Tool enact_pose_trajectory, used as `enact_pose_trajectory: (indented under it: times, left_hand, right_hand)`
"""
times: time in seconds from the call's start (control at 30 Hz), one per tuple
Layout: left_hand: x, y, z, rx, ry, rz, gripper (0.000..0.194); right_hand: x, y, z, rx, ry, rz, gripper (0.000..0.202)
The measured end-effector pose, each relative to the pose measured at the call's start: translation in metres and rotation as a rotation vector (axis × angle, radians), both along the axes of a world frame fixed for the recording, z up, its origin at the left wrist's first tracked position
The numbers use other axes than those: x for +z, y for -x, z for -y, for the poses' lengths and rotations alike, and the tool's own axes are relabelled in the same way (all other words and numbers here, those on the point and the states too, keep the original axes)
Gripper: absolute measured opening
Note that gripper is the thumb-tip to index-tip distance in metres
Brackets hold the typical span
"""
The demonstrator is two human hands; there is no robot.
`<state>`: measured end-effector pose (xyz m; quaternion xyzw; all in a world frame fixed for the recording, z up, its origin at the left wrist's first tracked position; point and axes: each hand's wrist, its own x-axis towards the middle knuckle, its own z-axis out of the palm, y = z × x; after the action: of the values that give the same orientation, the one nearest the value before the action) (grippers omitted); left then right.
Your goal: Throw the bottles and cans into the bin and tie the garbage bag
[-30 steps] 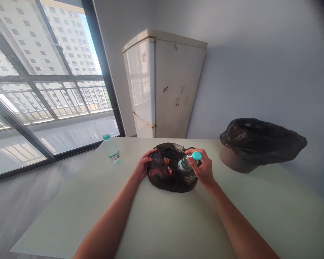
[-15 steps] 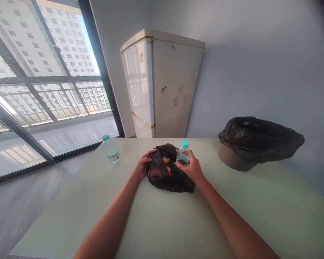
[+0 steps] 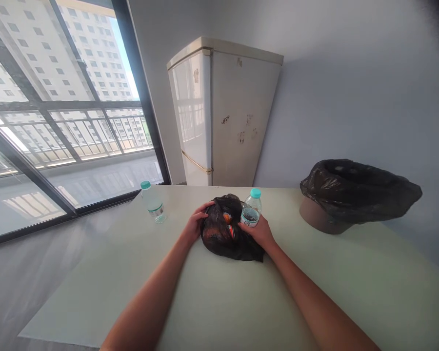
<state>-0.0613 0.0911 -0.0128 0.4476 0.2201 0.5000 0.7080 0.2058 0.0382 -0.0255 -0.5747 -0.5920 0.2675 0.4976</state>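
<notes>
A black plastic bag (image 3: pixel 232 246) lies crumpled on the table, with orange and red things showing inside it. My left hand (image 3: pixel 195 222) grips the bag's left edge, its fingers over the rim. At the bag's right side, my right hand (image 3: pixel 261 233) is closed around a clear plastic bottle (image 3: pixel 251 212) with a turquoise cap. Liquid shows inside this bottle, which stands nearly upright; its lower end is hidden by the hand and bag. Another clear bottle (image 3: pixel 152 203) with a green cap stands to the left, apart from my hands.
On the right of the pale table (image 3: pixel 219 302) stands a brown bin (image 3: pixel 322 218) lined with a black bag (image 3: pixel 373 195). Behind the table is a white refrigerator (image 3: pixel 241 107) with worn marks. Glass sliding doors (image 3: pixel 73 131) are on the left.
The bottle in my right hand shows more of its body and label now. My left hand keeps its place on the bag. The whole view has shifted slightly.
</notes>
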Motion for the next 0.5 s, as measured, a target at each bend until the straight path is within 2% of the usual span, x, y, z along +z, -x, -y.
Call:
enact_pose_trajectory:
  times: [0.17, 0.33, 0.5]
  left_hand:
    - [-0.002, 0.0, -0.002, 0.018, 0.006, -0.012, 0.056]
    - [-0.002, 0.0, -0.002, 0.035, 0.019, -0.019, 0.056]
    - [-0.002, -0.002, 0.0, 0.014, 0.011, 0.001, 0.054]
  right_hand:
    - [0.0, 0.0, 0.001, -0.083, -0.058, -0.045, 0.049]
    - [0.017, -0.002, 0.009, -0.193, -0.185, -0.144, 0.042]
    - [0.029, -0.005, 0.015, -0.359, -0.367, -0.287, 0.047]
